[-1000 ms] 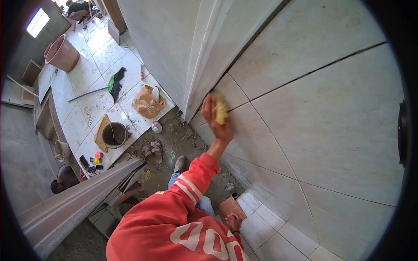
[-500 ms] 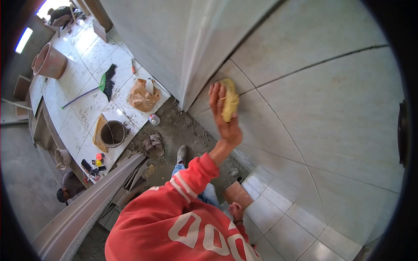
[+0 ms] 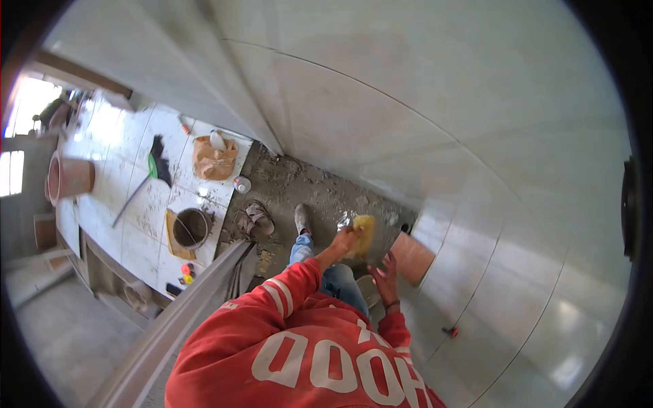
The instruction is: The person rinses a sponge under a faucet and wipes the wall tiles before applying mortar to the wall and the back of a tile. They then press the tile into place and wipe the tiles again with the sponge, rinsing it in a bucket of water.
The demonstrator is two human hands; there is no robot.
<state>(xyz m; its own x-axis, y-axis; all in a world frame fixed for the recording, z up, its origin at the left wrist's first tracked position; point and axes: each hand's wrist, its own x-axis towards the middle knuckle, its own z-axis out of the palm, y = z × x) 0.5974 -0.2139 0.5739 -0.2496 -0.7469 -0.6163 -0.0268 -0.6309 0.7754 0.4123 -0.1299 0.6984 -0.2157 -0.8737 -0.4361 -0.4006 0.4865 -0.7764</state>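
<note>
**Sponge held low, wall tiles look mostly wiped**

The person's left hand [image 3: 345,239] is closed around a yellow sponge [image 3: 364,234]. The sponge is down low, above the dirty bare floor [image 3: 306,187] and just beside the person's knee in blue jeans [image 3: 340,282]. It is not touching the wall. The right hand [image 3: 385,272] is open with fingers spread and holds nothing. It is near a brown tile [image 3: 411,257] that lies on the floor.

The big wall tiles [image 3: 381,109] look smooth and pale, with thin dark lines between them. It seems that much of the wiping is done there. The floor below is not clean: grey bits and lumps lie on it.

The red top [image 3: 299,347] has large white letters on its back. They look like "OOOH", but part is hidden, so the full word cannot be read. No other writing is clear enough to read.
</note>
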